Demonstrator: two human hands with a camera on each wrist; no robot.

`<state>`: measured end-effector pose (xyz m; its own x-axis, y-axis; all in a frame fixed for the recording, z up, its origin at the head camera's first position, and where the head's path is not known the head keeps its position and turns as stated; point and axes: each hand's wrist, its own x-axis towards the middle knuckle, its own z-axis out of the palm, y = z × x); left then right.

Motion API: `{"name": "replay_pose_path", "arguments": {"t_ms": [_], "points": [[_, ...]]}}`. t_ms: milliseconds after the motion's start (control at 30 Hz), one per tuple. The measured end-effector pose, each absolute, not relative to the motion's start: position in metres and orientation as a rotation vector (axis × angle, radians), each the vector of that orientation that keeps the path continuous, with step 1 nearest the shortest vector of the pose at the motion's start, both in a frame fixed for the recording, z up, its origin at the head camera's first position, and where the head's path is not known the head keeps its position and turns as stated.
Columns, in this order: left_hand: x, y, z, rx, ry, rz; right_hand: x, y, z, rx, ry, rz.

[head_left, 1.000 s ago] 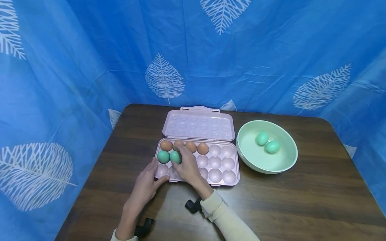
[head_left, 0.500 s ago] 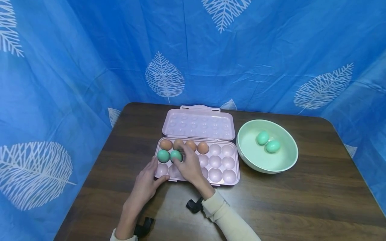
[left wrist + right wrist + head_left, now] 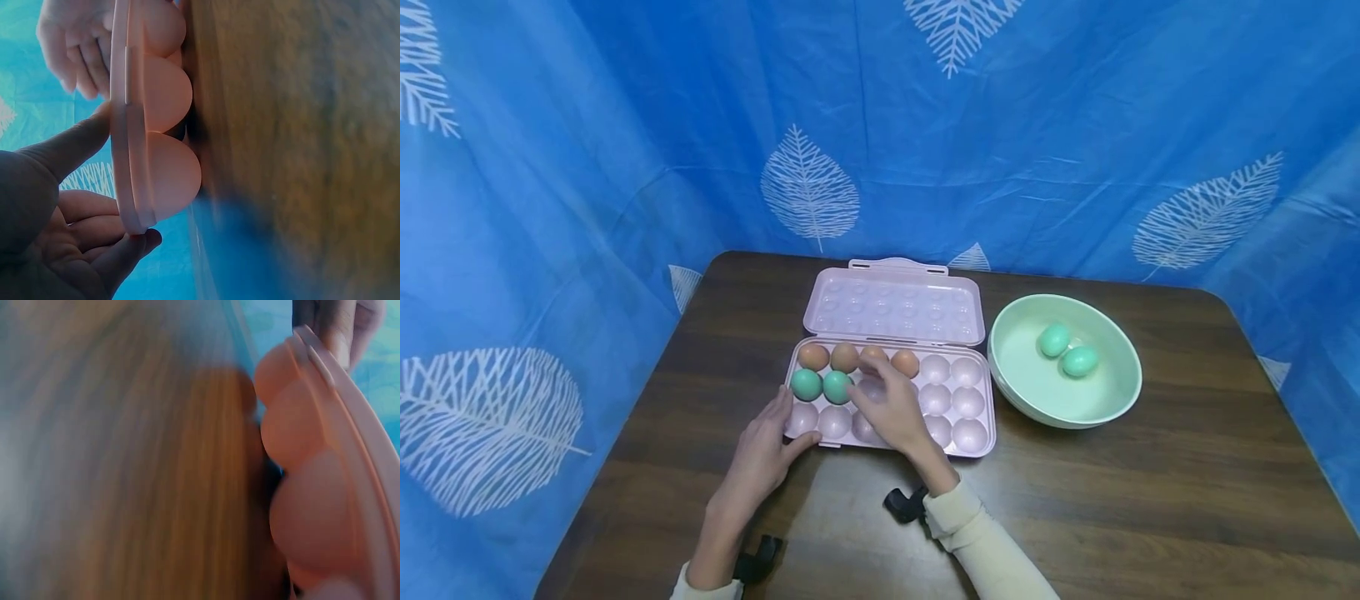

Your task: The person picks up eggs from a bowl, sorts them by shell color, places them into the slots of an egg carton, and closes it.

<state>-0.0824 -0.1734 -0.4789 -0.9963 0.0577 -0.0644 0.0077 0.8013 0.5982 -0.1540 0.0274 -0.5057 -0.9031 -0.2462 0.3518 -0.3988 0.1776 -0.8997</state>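
Note:
A pink plastic egg box [image 3: 967, 403] lies with its lid [image 3: 892, 305] swung back. Several brown eggs [image 3: 813, 357] fill the left part of its back row. Below them, two green eggs [image 3: 807, 385] sit side by side in the middle row. My left hand [image 3: 762, 450] grips the front left corner, its thumb [image 3: 75, 140] on the front rim and fingers around the side. Over the tray hovers my right hand [image 3: 895, 410], nothing held, its fingers loosely bent just right of the second green egg [image 3: 838, 387]. The right wrist view mostly shows the box's rounded cup undersides [image 3: 315, 506].
To the right of the egg box stands a light green bowl [image 3: 1037, 396] holding two more green eggs [image 3: 1079, 361]. Both rest on a dark wooden table [image 3: 1150, 500]. Behind it hangs a blue cloth [image 3: 1000, 167] with white leaf prints.
My right hand has let go of the second green egg, which stays in its cup, and has moved right. The left hand keeps its place at the corner.

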Motion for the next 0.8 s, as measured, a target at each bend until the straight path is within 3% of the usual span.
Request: {"name": "replay_pose_path", "arguments": {"t_ms": [167,433,800], "points": [[-0.082,-0.174,-0.479,0.034,2.887,0.971,-0.152,0.044,-0.5,0.617,-2.301,1.859],[-0.083,-0.172,-0.478,0.02,2.883,0.966,-0.136,0.076,-0.454,0.629,-2.228,1.906],[-0.083,-0.171,-0.478,0.022,2.904,0.965,-0.136,0.13,-0.425,0.434,-2.203,1.785]]}}
